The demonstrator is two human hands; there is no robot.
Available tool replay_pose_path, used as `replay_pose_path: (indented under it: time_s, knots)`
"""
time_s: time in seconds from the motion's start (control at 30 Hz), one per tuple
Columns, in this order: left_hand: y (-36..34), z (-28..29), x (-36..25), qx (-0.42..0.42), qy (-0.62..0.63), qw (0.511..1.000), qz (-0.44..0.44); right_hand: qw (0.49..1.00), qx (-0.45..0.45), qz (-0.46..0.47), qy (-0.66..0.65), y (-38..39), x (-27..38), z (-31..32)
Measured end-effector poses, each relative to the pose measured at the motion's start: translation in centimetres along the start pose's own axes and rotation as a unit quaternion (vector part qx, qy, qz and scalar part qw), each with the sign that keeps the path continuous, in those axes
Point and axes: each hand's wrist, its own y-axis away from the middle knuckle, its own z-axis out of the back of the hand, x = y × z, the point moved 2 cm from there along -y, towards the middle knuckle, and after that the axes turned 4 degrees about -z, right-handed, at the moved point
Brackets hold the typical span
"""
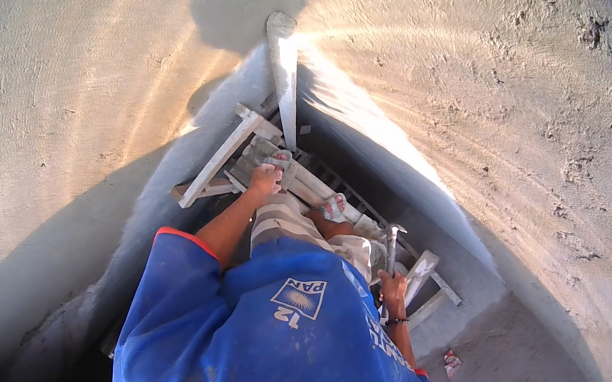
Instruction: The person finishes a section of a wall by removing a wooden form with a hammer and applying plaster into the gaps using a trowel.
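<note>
My right hand is wrapped round the handle of a claw hammer, its metal head pointing up and away from me beside my right leg. My left hand hangs in front of my left leg, above the boards, with its fingers curled in. Whether anything small lies inside those fingers is hidden. Under me are the pale, dusty wooden boards of a scaffold, where my feet stand in sandals.
Rough plastered walls meet in a corner ahead. A long pale post leans there. Timber frame pieces stick out at the left, others at the right. A dark gap lies beyond the boards. A crumpled red and white wrapper lies at lower right.
</note>
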Motion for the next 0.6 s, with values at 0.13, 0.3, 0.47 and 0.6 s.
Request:
replay_pose_path:
  time_s: [0.13,0.3,0.47,0.6]
  knots:
    - [3.9,0.2,-7.2,0.010,0.011,0.999,-0.048,0.999,-0.023,0.034,-0.025,-0.1,-1.7,-2.4]
    - [6.4,-2.8,-14.7,0.091,0.042,0.980,-0.170,0.993,-0.060,0.089,0.040,-1.6,-1.4,-3.5]
    - [19.7,-6.7,-32.3,0.196,0.072,0.845,-0.493,0.790,-0.263,0.539,0.130,7.4,7.1,0.9]
    - [34.1,-7.0,-44.5,0.138,0.039,0.708,-0.692,0.935,-0.010,0.259,-0.241,17.6,19.9,7.6]
